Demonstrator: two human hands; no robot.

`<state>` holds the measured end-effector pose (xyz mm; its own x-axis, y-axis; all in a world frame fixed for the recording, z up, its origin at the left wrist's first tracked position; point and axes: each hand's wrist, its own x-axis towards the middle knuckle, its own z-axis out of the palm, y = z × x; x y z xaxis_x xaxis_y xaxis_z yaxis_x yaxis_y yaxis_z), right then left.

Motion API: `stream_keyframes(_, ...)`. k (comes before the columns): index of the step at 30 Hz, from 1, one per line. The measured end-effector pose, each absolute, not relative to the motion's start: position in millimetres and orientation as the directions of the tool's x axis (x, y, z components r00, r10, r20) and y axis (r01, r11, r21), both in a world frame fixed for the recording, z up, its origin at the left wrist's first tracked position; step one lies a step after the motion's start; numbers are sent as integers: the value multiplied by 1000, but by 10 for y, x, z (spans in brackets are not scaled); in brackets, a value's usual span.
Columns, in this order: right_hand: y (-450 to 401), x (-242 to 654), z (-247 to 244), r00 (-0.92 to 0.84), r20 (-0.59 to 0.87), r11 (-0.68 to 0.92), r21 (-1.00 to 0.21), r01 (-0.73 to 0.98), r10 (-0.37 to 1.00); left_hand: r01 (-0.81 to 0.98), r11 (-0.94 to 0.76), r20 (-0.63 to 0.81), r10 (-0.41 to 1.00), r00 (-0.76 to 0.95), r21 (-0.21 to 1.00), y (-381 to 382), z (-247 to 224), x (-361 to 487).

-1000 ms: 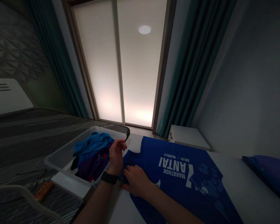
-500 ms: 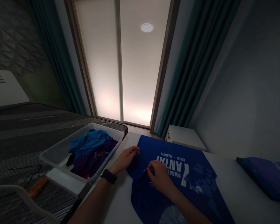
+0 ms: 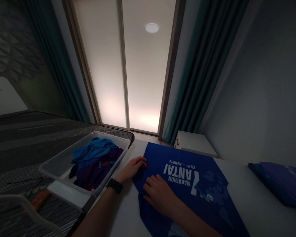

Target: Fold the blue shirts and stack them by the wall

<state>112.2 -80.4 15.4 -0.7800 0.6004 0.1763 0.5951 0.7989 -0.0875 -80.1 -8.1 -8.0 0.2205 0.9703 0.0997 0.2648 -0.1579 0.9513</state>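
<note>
A blue T-shirt [image 3: 177, 164] with white marathon lettering lies spread on a white tabletop [image 3: 123, 210], the lettering upside down to me. At its left edge rests my left hand [image 3: 133, 168], fingers loosely bent and a little apart, a dark watch [image 3: 115, 186] on the wrist. My right hand [image 3: 160, 194] lies palm down on the lower left part of the shirt with its fingers spread. Neither hand grips the cloth. My right forearm hides part of the shirt's lower edge.
Left of the table stands a clear plastic bin [image 3: 56, 172] holding crumpled blue and purple clothes [image 3: 96, 164]. A stack of folded garments [image 3: 281, 182] lies at the right. Beyond the table are a white cabinet [image 3: 194, 143] and frosted sliding doors [image 3: 145, 82].
My right hand has moved left and down, off the lettering, and its fingers have opened from a pinch to lie flat. The cloth under it looks smoother. My left hand has barely moved.
</note>
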Motion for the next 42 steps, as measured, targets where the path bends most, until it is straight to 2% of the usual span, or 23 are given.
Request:
stream_keyframes(2,-765,1120,159,-760,186,782,-152,604,623,265,-160,103,971,215,951,-78,-81,-805)
stream_keyframes(7,-590,1255,295,-522,246,555,-587,589,816,249,-147,91,970,225,957,-127,-2,-799)
stream_keyframes(9,-486,1350,301,-431,190,426,-711,559,882,245,-140,85,971,224,959,-161,53,-788)
stream_keyframes(12,-353,1486,211,-356,75,267,-805,530,932,273,-158,101,972,212,949,-195,123,-771)
stream_keyframes(16,-280,1598,59,-310,49,222,-802,554,949,304,-207,148,967,208,930,-195,157,-762)
stream_keyframes(22,-198,1689,34,-242,98,235,-731,640,965,402,-222,187,974,124,888,-170,68,-780)
stream_keyframes(28,-120,1700,63,-195,85,206,-604,770,977,631,-298,269,952,145,717,-138,-33,-765)
stream_keyframes(30,-125,1669,48,-190,95,211,-555,805,977,644,-326,270,944,188,692,-118,-57,-758)
stream_keyframes(33,-139,1625,-4,-234,150,278,-488,827,961,575,-352,315,934,167,738,-90,-80,-744)
stream_keyframes(37,-139,1616,-53,-288,248,378,-538,753,925,477,-356,344,932,115,804,-55,-25,-702)
stream_keyframes(42,-104,1661,-5,-213,302,365,-661,656,929,502,-384,338,923,184,775,110,63,-644)
